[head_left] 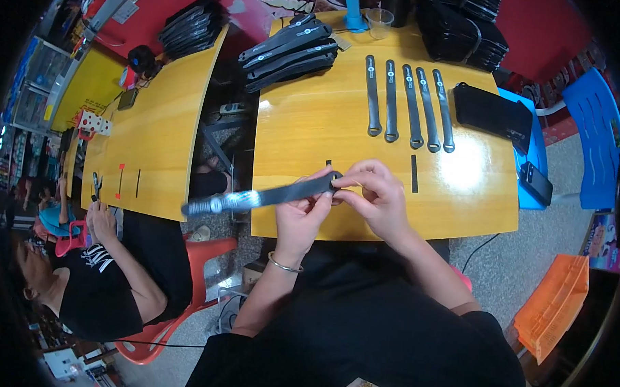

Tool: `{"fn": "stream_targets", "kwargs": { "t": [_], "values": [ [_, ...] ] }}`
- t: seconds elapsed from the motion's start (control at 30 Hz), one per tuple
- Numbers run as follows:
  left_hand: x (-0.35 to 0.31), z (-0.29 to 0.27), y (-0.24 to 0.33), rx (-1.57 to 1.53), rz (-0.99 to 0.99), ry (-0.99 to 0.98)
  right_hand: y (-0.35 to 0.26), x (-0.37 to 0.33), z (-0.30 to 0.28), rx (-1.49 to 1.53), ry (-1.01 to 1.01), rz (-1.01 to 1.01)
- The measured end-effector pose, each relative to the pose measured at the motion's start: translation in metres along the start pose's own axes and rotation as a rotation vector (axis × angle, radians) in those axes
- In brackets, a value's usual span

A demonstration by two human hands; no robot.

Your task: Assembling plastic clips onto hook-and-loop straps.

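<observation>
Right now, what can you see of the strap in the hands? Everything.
The strap is long, narrow and dark grey to black, flexible-looking, with a rounded right end that has a small opening. Pale markings and glare show toward its blurred left end. It is held above the table, slanting slightly down to picture left, past the table's edge. The left hand grips it near the rounded end; the right hand pinches that end.

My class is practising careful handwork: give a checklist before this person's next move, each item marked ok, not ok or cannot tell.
1. Left hand grips dark gray strap: ok.
2. Right hand at that strap's holed end: ok.
3. Its far end supported: not ok, it juts past the table's left edge.
4. Five laid-out straps not overlapping: ok.
5. Anything threaded through the held strap's hole: cannot tell, the hands crowd it.
</observation>
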State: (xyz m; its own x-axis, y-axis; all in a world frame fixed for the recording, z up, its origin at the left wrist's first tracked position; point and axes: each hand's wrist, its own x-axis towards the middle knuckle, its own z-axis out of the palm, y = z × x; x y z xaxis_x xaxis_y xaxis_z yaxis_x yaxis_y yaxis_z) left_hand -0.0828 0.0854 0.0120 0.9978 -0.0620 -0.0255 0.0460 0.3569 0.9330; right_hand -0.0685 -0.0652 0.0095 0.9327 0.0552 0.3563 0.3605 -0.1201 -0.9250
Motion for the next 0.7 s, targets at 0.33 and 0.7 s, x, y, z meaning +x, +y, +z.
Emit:
{"fn": "stream_targets", "kwargs": {
  "t": [0.33,0.7],
  "values": [
    [0.000,-0.011,0.000,0.028,-0.064,-0.001,-0.006,0.008,-0.004,-0.161,-0.098,-0.187],
    [0.003,-0.016,0.003,0.238,-0.022,-0.123,-0.007,0.000,-0.005,-0.044,-0.128,0.092]
  ]
}}
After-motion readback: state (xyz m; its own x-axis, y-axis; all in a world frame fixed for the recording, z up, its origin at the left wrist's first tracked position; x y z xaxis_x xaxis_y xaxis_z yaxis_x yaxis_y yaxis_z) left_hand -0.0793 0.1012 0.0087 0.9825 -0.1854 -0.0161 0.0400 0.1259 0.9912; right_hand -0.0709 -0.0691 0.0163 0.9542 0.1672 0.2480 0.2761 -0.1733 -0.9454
